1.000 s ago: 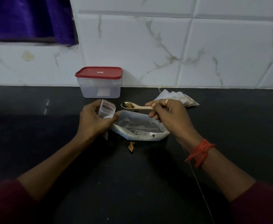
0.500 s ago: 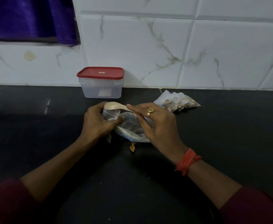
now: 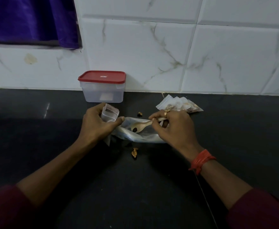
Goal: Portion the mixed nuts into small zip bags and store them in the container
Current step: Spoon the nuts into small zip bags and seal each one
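A white tiled wall [image 3: 152,47] fills the back, with a purple curtain [image 3: 28,19] at its top left; the black counter [image 3: 36,146] runs below it; two arms in dark red sleeves reach in from the bottom; the box [image 3: 102,91] sits at the back of the counter against the wall, see-through, with its red lid [image 3: 101,77] on; the big bag [image 3: 135,138] lies flat on the counter between the two hands, near the box but not touching it; the left hand [image 3: 95,125] has its fingers and thumb curled round the small bag [image 3: 110,114] and holds it top end up, just left of the big bag; the right hand [image 3: 175,128] pinches the handle of the spoon [image 3: 140,126] with bent fingers; the spoon's bowl points left over the big bag, close to the left thumb; the full bags [image 3: 180,104] lie in a pile just behind the right hand, right of the box and apart from it; a red band [image 3: 201,160] is on the right wrist and a ring [image 3: 166,113] on a finger of that hand; one dark nut [image 3: 135,129] sits in the spoon's bowl; a loose nut [image 3: 134,152] lies on the counter in front of the big bag; a second loose nut [image 3: 139,114] lies behind it.
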The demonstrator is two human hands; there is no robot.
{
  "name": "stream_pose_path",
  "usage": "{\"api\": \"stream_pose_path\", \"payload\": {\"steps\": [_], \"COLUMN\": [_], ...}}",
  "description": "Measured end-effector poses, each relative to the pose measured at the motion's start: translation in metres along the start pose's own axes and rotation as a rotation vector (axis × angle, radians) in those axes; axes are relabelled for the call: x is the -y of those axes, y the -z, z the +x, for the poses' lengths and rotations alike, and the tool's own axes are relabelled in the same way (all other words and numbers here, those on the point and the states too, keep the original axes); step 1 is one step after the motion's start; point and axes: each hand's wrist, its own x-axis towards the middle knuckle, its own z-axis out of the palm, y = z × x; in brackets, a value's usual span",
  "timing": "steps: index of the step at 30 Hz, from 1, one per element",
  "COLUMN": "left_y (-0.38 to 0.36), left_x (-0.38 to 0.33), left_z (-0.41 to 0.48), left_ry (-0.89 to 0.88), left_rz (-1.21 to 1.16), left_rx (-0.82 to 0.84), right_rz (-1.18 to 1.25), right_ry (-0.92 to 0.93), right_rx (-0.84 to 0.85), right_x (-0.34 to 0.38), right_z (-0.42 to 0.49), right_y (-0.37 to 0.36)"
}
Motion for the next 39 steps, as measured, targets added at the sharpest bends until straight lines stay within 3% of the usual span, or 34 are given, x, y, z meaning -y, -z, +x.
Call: {"api": "stream_pose_path", "payload": {"steps": [4,11,17,23,31,39], "left_y": [-0.002,-0.005,-0.007,-0.007,-0.005,-0.005], "left_x": [0.003,0.002,-0.001,0.0,-0.001,-0.001], "left_z": [0.0,-0.007,-0.012,-0.01,-0.007,-0.004], "left_ry": [0.073,0.035,-0.064,-0.127,-0.153,-0.03], "left_rz": [0.087,0.122,0.105,0.041,-0.121,-0.203], "left_rx": [0.1,0.058,-0.007,-0.026,-0.068,-0.061], "right_rz": [0.005,-0.033,0.118,0.032,0.032,0.028], "right_ry": [0.043,0.136,-0.073,-0.186,-0.062,-0.031], "right_rx": [0.022,0.044,0.124,0.113,0.141,0.175], "right_x": [0.0,0.003,0.009,0.007,0.011,0.017], "right_z": [0.0,0.002,-0.006,-0.011,-0.013,-0.017], "right_y": [0.001,-0.002,-0.011,-0.023,-0.018,-0.018]}}
